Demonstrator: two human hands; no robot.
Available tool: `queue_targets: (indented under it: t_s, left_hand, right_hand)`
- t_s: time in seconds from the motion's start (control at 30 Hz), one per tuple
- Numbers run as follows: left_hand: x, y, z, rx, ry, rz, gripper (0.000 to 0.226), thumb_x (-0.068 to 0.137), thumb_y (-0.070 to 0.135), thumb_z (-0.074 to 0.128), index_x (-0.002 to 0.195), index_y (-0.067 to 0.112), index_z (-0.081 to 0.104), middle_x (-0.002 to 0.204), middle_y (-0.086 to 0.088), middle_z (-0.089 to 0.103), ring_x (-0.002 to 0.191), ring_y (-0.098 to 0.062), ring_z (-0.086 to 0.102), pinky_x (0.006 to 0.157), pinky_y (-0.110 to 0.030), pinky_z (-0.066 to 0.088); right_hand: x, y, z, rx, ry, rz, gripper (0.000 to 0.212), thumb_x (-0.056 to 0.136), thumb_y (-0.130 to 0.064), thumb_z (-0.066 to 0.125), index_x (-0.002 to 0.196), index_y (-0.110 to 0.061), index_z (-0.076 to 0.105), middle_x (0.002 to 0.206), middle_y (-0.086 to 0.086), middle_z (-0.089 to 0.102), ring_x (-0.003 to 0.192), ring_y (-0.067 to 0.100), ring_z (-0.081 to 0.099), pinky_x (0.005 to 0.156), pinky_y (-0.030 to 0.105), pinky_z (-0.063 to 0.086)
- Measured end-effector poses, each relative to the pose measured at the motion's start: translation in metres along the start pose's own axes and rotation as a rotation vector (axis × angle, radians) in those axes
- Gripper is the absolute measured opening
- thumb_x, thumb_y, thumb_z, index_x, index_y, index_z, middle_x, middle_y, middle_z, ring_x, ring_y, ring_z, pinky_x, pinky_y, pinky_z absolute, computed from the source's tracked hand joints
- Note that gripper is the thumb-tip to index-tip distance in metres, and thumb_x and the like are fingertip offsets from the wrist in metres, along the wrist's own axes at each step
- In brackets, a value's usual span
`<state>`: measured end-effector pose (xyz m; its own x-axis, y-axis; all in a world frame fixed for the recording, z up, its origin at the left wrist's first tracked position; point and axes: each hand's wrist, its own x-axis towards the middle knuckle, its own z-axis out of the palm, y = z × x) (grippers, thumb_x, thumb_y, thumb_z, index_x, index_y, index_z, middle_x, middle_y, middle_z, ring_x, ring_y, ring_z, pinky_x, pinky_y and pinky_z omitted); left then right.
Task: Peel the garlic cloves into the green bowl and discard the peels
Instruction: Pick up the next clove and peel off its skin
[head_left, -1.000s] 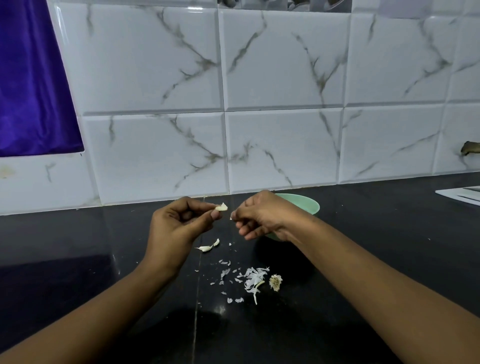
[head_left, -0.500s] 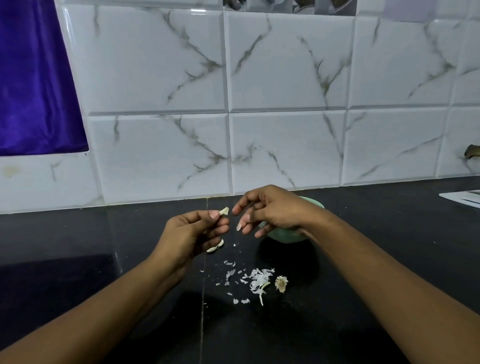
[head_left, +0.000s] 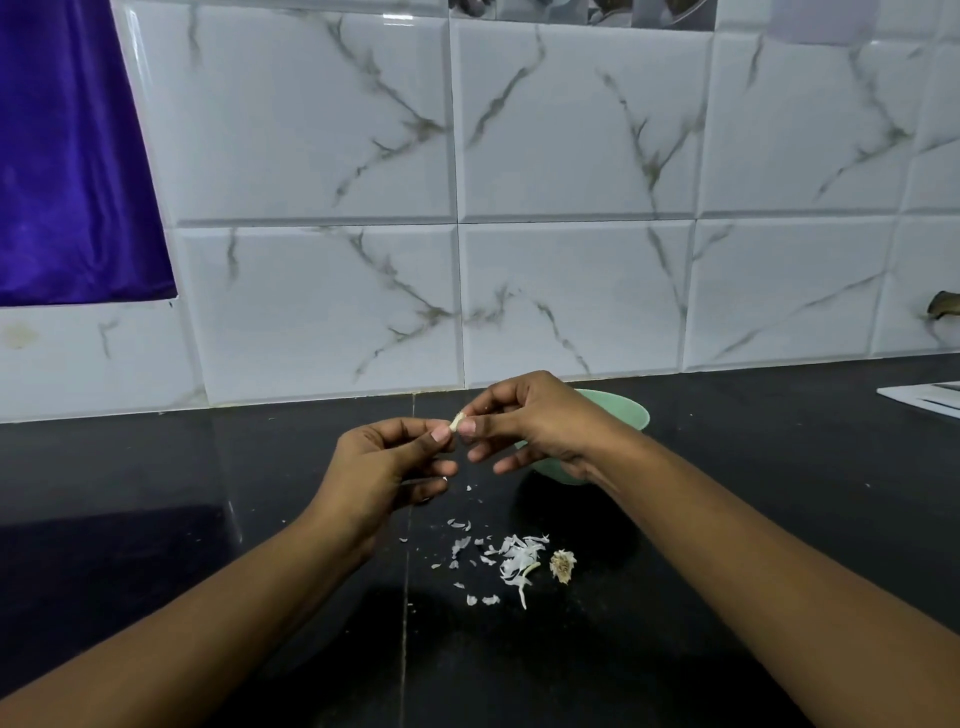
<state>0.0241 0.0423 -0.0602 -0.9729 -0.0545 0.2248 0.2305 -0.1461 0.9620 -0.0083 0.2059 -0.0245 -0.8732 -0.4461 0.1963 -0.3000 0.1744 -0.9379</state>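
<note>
Both hands are meeting just to the left of the green bowl (head_left: 623, 410), raised a little above the dark tabletop (head_left: 779, 467). The left hand (head_left: 384, 462) is pinching the garlic clove (head_left: 457, 420) between thumb and forefinger. It is likely acting as the steady anchor, so the small, slippery clove is not turning while it is being worked.

The right hand (head_left: 535, 426) is nipping the clove's upper end with its own thumb and forefinger. Its remaining fingers (head_left: 506, 465) are fanning out loosely below, holding nothing, which probably leaves the nails room to pick at the skin.

The clove is being held beside the bowl, not over it. That seems deliberate: loosened skin is dropping onto the tabletop, while the finished clove has only a short way to go into the bowl.

The peels (head_left: 514, 561) are lying scattered in front of the bowl, on the person's side, with the dry root stub (head_left: 562, 565) touching their edge. They are not yet discarded.

The bowl's inside is hidden behind the right wrist, so its contents cannot be told.
</note>
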Motion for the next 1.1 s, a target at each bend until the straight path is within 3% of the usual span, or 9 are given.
queue_targets:
  t_s: [0.2,0.37,0.5,0.63,0.7,0.77,0.83,0.93,1.1]
  left_hand:
    - [0.0,0.0,-0.001,0.13,0.056,0.153,0.004,0.082,0.001,0.067,0.08,0.004,0.069,0.064,-0.006,0.069,0.055,-0.013,0.067,0.05,-0.019,0.052]
    - [0.001,-0.002,-0.005,0.45,0.121,0.346,0.014,0.08,0.008,0.073,0.074,0.021,0.071,0.062,-0.002,0.072,0.063,-0.013,0.072,0.058,-0.019,0.055]
    - [-0.003,-0.001,-0.007,0.769,0.171,0.636,0.007,0.077,0.017,0.077,0.08,0.023,0.074,0.058,0.016,0.067,0.06,0.007,0.066,0.058,-0.006,0.046]
    - [0.0,-0.003,-0.011,0.943,0.186,0.818,0.008,0.077,0.019,0.078,0.084,0.022,0.076,0.068,0.012,0.071,0.069,0.004,0.066,0.06,-0.01,0.048]
    - [0.002,-0.004,-0.012,0.925,0.189,0.768,0.007,0.078,0.02,0.077,0.084,0.022,0.076,0.065,0.013,0.071,0.066,0.004,0.066,0.06,-0.009,0.047]
    - [0.005,-0.005,-0.012,0.775,0.196,0.587,0.002,0.079,0.018,0.075,0.08,0.019,0.075,0.06,0.01,0.069,0.06,0.002,0.067,0.063,-0.012,0.05]
    - [0.009,-0.004,-0.012,0.49,0.167,0.335,0.006,0.082,0.013,0.071,0.077,0.013,0.072,0.064,-0.001,0.07,0.06,-0.011,0.07,0.063,-0.024,0.056]
    - [0.008,-0.002,-0.01,0.189,0.1,0.11,0.008,0.086,0.008,0.065,0.079,0.004,0.067,0.069,-0.008,0.067,0.054,-0.012,0.066,0.05,-0.022,0.053]
    - [0.003,-0.001,-0.002,0.027,0.028,-0.01,0.008,0.087,0.011,0.062,0.081,0.006,0.065,0.063,0.003,0.068,0.052,-0.007,0.064,0.046,-0.02,0.052]
  right_hand:
    - [0.002,0.002,0.004,-0.108,0.075,-0.045,0.01,0.081,-0.014,0.073,0.075,-0.011,0.066,0.063,0.001,0.066,0.054,0.008,0.063,0.047,0.018,0.046]
    - [0.0,0.001,0.005,-0.252,0.074,-0.068,0.012,0.082,-0.017,0.072,0.076,-0.011,0.064,0.062,-0.003,0.062,0.054,0.005,0.059,0.045,0.018,0.044]
    - [0.0,-0.001,0.005,-0.047,0.023,0.076,0.015,0.084,-0.012,0.067,0.071,-0.012,0.06,0.059,0.0,0.058,0.047,0.005,0.053,0.041,0.015,0.041]
    - [0.001,-0.002,0.005,0.13,-0.033,0.236,0.017,0.087,-0.014,0.061,0.07,-0.012,0.062,0.054,-0.004,0.056,0.043,0.002,0.05,0.039,0.012,0.04]
    - [-0.001,-0.007,0.001,0.206,-0.049,0.263,0.018,0.087,-0.014,0.059,0.07,-0.011,0.063,0.053,-0.005,0.056,0.042,0.002,0.05,0.039,0.012,0.04]
    - [-0.004,-0.013,-0.008,0.151,-0.04,0.208,0.017,0.088,-0.014,0.058,0.074,-0.009,0.065,0.056,-0.003,0.059,0.045,0.004,0.051,0.04,0.013,0.041]
    - [-0.007,-0.016,-0.019,-0.065,-0.031,0.151,0.016,0.091,-0.012,0.058,0.081,-0.005,0.068,0.065,0.002,0.063,0.051,0.006,0.052,0.043,0.015,0.043]
    - [-0.009,-0.014,-0.025,-0.402,-0.046,0.124,0.012,0.088,-0.01,0.062,0.089,-0.007,0.074,0.076,0.006,0.064,0.053,0.005,0.048,0.045,0.017,0.044]
    - [-0.01,-0.016,-0.018,-0.542,-0.011,0.028,0.012,0.071,-0.015,0.079,0.062,-0.019,0.072,0.047,-0.009,0.052,0.043,0.003,0.034,0.045,0.017,0.031]
